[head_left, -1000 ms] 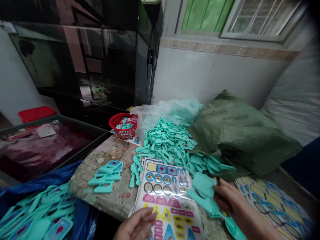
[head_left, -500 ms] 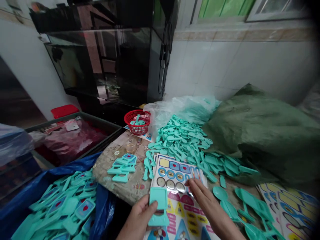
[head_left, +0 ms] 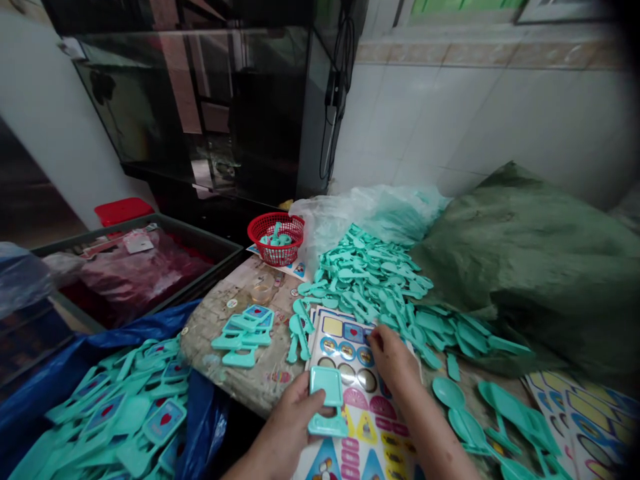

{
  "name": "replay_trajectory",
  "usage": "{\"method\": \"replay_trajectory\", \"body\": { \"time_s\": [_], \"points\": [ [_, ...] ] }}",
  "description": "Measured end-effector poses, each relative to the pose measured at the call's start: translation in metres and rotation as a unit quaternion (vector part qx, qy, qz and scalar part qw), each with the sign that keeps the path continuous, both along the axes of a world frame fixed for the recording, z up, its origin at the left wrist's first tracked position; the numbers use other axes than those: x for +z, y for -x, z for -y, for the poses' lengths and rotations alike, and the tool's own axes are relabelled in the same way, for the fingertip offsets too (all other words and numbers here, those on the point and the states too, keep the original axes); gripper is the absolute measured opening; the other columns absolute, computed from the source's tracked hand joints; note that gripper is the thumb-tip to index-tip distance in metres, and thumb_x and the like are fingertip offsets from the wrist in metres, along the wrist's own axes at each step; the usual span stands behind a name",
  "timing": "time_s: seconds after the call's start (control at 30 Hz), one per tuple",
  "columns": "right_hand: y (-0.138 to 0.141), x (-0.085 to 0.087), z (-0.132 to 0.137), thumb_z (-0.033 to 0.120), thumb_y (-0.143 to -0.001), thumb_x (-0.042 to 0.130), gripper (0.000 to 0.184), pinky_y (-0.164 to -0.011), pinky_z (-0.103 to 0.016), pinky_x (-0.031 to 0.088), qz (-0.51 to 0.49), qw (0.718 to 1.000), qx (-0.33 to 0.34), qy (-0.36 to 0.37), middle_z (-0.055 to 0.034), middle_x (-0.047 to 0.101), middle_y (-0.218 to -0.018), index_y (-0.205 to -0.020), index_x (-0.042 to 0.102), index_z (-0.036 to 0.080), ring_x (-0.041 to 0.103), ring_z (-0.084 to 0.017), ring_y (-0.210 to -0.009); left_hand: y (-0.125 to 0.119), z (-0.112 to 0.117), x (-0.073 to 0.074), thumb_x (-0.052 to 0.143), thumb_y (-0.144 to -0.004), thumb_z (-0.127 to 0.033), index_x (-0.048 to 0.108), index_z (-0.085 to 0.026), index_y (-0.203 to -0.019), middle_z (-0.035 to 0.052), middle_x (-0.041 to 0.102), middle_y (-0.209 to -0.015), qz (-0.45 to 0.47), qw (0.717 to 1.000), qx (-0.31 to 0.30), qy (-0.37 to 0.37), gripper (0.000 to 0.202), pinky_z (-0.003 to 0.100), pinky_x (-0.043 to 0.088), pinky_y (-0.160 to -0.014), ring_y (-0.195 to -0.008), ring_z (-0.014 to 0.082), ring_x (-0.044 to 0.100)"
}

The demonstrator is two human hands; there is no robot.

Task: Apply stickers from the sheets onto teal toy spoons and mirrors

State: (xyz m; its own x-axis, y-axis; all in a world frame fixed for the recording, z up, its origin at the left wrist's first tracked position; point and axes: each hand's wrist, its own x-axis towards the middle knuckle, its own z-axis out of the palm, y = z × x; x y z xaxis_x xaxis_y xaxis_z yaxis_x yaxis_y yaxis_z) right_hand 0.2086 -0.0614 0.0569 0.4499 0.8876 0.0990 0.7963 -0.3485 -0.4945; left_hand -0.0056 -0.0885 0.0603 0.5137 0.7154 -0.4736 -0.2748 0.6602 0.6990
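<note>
Two grips to tell: with the left hand (head_left: pixel 293 419), pinching a teal piece (head_left: pixel 325 383) over the sticker sheet (head_left: pixel 355 399), thumb at its edge, probably to leave the square face uncovered; with the right hand (head_left: pixel 394 359), bunched against the sheet's far right, cannot tell whether holding anything. Farther off, a teal pile (head_left: pixel 370 273), likely placed within reach; left, stickered pieces (head_left: pixel 245 335) on the table (head_left: pixel 199 353), more in a blue bag (head_left: pixel 206 408).

Your head camera looked forward and down from the near side of the table (head_left: pixel 197 337), close above your left hand (head_left: pixel 290 417) and right hand (head_left: pixel 395 357); it faced the tiled wall (head_left: pixel 410 127) beyond.
</note>
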Motion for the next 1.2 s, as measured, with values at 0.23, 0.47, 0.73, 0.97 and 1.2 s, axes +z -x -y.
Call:
{"method": "replay_trajectory", "body": {
  "time_s": [0.23,0.47,0.73,0.97,1.2],
  "points": [
    [0.002,0.0,0.004,0.03,-0.081,0.048,0.011,-0.054,-0.026,0.025,-0.028,0.999,-0.007,0.022,0.0002,0.058,-0.073,-0.071,0.051,0.025,0.05,-0.017,-0.067,0.002,-0.004,0.004,0.063,-0.072,-0.03,0.058,-0.02,-0.11,0.0059,0.064,-0.092,0.003,1.0,-0.013,0.011,0.04,0.037,0.051,-0.076,-0.083,0.0189,0.058],
    [0.0,0.005,-0.001,0.044,-0.07,0.062,0.025,-0.048,-0.025,0.025,-0.179,0.983,-0.044,0.0,0.003,0.052,-0.054,-0.061,0.051,0.023,0.046,-0.015,-0.052,0.001,-0.004,0.005,0.064,-0.071,-0.031,0.059,-0.019,-0.108,0.0062,0.063,-0.096,-0.019,1.0,-0.017,0.006,0.039,0.035,0.05,-0.074,-0.083,0.0192,0.058],
    [-0.006,0.044,0.014,0.056,-0.067,0.059,0.04,-0.043,-0.023,0.024,-0.458,0.883,0.011,-0.096,0.0077,0.03,-0.053,-0.06,0.039,0.022,0.026,-0.008,-0.044,0.002,-0.002,0.002,0.06,-0.072,-0.028,0.056,-0.021,-0.112,0.0044,0.062,-0.094,-0.047,0.999,-0.02,-0.002,0.041,0.032,0.049,-0.07,-0.083,0.0187,0.056],
    [0.006,0.058,0.053,0.05,-0.065,0.069,0.039,-0.048,-0.022,0.026,-0.534,0.834,0.016,-0.138,0.007,0.032,-0.055,-0.062,0.042,0.021,0.026,-0.009,-0.05,0.003,-0.001,0.002,0.064,-0.071,-0.029,0.059,-0.02,-0.108,0.0033,0.064,-0.086,-0.011,1.0,-0.013,-0.016,0.038,0.031,0.048,-0.069,-0.08,0.0182,0.058],
    [0.059,0.042,0.087,0.05,-0.07,0.067,0.035,-0.053,-0.02,0.032,-0.473,0.879,0.047,-0.027,0.0047,0.044,-0.061,-0.066,0.049,0.02,0.039,-0.011,-0.059,0.008,0.01,0.013,0.053,-0.086,-0.038,0.059,-0.016,-0.108,0.0096,0.068,-0.099,0.163,0.986,0.03,0.011,0.031,0.039,0.046,-0.087,-0.097,0.024,0.062]
  ]
}}
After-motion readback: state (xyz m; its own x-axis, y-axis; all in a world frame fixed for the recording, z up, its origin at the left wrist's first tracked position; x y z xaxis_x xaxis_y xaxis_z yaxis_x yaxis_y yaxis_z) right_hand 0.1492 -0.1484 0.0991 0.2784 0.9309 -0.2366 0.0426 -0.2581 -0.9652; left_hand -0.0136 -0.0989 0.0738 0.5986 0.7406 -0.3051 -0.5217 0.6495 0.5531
